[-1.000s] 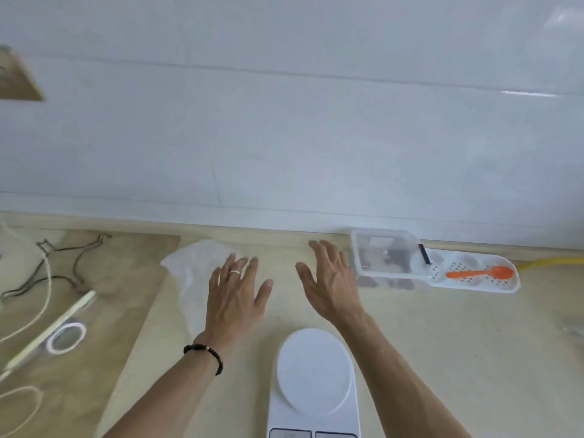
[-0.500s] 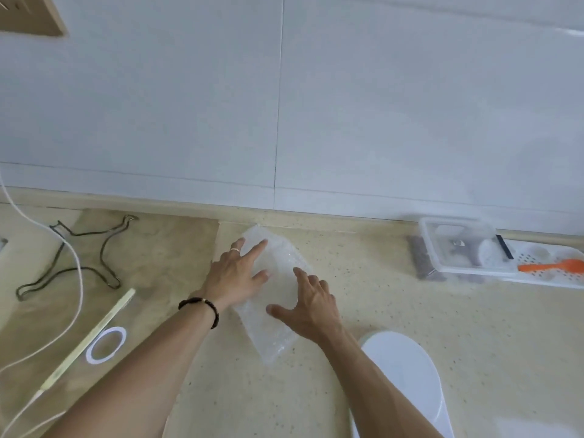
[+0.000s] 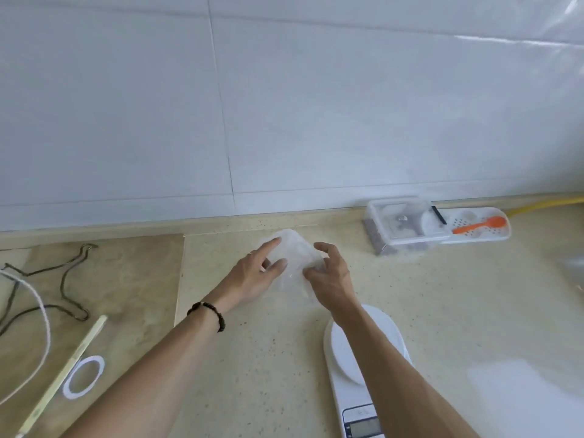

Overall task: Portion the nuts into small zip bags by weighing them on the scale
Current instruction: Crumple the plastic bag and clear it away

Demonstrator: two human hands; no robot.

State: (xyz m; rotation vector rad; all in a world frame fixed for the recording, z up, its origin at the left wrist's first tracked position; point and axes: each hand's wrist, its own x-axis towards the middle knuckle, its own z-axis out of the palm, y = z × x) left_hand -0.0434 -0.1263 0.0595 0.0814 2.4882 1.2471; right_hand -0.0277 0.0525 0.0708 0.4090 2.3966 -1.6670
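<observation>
The thin clear plastic zip bags (image 3: 295, 259) lie on the beige speckled worktop (image 3: 442, 295), near the wall. The left hand (image 3: 256, 273) presses them with straight fingers; the right hand (image 3: 328, 273) pinches their edge. They look light, limp and slippery; I would hold a corner.

White cord (image 3: 41, 314), dark wire (image 3: 63, 279), ring (image 3: 83, 377)

Both hands, the left hand (image 3: 252, 276) and the right hand (image 3: 331, 276), rest on a stack of clear bags (image 3: 295, 251) on the counter (image 3: 252, 358), the scale (image 3: 350, 352) at five o'clock, a lidded container (image 3: 401, 222) at two o'clock.
</observation>
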